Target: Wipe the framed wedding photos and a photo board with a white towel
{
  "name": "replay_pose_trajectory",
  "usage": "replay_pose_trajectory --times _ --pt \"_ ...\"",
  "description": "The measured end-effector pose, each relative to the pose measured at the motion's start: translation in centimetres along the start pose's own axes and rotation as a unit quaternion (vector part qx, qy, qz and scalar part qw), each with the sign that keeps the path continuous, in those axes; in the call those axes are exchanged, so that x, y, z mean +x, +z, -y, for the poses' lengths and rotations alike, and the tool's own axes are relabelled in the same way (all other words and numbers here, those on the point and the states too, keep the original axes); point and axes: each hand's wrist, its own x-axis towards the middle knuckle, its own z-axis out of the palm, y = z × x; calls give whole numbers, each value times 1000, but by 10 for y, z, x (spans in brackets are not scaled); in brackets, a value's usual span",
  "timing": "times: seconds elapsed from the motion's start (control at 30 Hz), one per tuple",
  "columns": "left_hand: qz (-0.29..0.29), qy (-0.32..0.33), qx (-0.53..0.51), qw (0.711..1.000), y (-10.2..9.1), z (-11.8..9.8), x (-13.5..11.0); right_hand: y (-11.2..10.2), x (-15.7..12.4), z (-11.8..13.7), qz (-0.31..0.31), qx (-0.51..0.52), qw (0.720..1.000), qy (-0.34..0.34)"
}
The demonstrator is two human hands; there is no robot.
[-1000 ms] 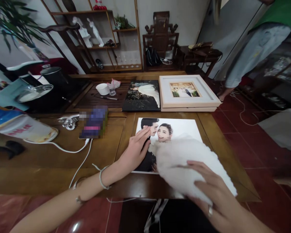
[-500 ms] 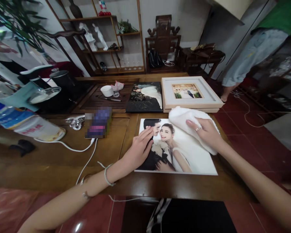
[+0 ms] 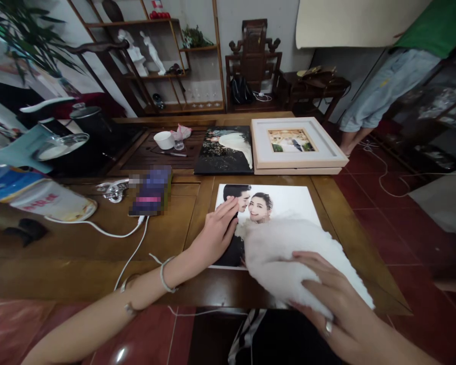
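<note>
A wedding photo panel point(image 3: 289, 195) lies flat near the front edge of the wooden table. Resting on its left side is my left hand point(image 3: 221, 226), fingers stretched out over the dark-suited figure. My right hand point(image 3: 329, 289), with a ring on it, grips a white towel point(image 3: 281, 248). That towel spreads over the panel's lower right part and past its front edge, hiding much of the picture there.
Behind the panel lie a dark photo panel point(image 3: 225, 152) and a pale framed photo point(image 3: 264, 163) on a stack. To the left are a phone point(image 3: 150, 192) on a white cable, a bagged product point(image 3: 53, 200) and a white cup point(image 3: 163, 140). Another person point(image 3: 395, 86) stands at the right.
My right hand has drawn the towel from the panel's upper right corner down toward me, to its lower right. My left hand stays on the panel. The person behind lifts a pale sheet.
</note>
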Motion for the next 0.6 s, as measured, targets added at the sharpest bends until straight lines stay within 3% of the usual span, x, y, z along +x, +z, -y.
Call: replay_pose_trajectory --times 0.37,0.47,0.6 --pt "10 -17 4 1000 0 -1 1 -5 100 -86 -41 -28 995 85" --pt "0 -18 -3 1000 1 0 1 -1 102 -85 -49 -42 994 82" --pt "-6 -18 -9 1000 2 0 0 10 66 -51 -32 -58 997 48"
